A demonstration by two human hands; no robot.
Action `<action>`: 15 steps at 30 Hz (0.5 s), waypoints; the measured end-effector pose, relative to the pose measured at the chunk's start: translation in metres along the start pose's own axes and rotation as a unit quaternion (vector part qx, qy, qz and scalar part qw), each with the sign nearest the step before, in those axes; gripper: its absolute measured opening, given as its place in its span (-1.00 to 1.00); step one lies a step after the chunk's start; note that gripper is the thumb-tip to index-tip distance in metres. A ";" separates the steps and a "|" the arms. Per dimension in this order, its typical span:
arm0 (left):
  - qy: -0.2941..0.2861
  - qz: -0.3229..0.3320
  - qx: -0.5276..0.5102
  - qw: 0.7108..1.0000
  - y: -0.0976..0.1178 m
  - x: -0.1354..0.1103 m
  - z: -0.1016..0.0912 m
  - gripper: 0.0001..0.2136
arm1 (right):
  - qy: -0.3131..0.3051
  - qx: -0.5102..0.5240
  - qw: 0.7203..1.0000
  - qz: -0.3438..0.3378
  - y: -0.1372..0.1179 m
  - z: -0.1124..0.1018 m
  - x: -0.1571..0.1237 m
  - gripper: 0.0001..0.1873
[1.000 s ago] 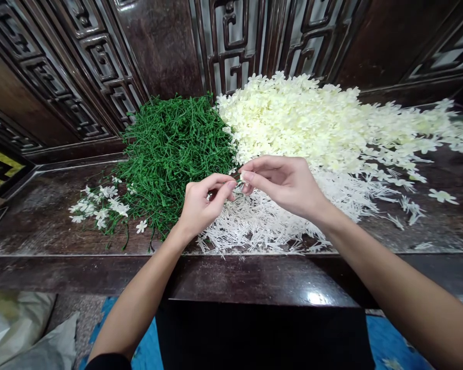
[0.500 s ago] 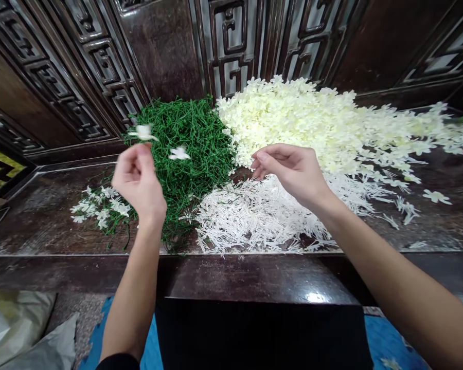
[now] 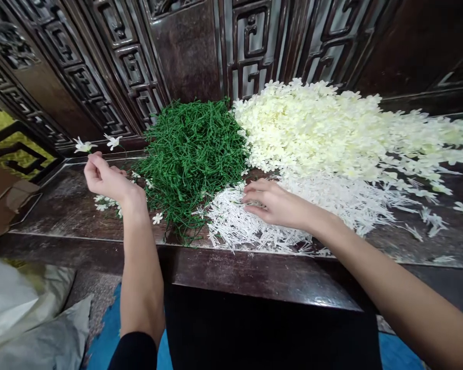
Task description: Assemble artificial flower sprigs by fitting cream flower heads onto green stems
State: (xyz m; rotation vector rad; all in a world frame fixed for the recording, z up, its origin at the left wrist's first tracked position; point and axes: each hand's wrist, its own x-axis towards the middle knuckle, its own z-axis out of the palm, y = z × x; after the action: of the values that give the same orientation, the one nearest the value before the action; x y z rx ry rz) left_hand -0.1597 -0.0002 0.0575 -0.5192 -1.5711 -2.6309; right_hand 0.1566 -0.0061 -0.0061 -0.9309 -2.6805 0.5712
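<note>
My left hand [image 3: 110, 179], at the left above the bench, is closed in a pinch on an artificial flower sprig [image 3: 84, 146] with two white blooms on a thin green stem. Under and behind that hand lie several more white-flowered sprigs [image 3: 103, 204], partly hidden. My right hand [image 3: 272, 203] reaches over the heap of thin white stamen pieces [image 3: 231, 218], its fingers curved and apart, with nothing visible in them. Whether its fingertips touch the heap I cannot tell. Between my hands is a mound of green plastic stems [image 3: 196, 146]. Behind my right hand spreads a large pile of cream-white petals [image 3: 304, 131].
A carved dark wooden panel [image 3: 189, 51] rises behind the dark wooden bench [image 3: 235, 275]. A cardboard box [image 3: 3, 198] stands at the left end. Pale bags [image 3: 42, 318] lie on the floor at lower left. One loose white flower [image 3: 157, 218] rests near the green mound.
My left hand has moved left with the flower sprig, away from the green mound toward the flowered sprigs. My right hand has lowered to the white stamen heap. The view has turned slightly left.
</note>
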 end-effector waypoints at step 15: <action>-0.284 0.084 0.501 0.813 -0.011 0.091 -0.086 -0.76 | 0.064 -0.015 0.998 0.023 0.009 0.008 0.003 -0.77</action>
State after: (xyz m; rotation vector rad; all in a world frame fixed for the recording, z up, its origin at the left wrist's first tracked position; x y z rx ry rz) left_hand -0.2705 -0.0567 0.0381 -1.2680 -2.5540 -1.1951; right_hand 0.1565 0.0004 -0.0167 -1.0042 -2.5671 0.4654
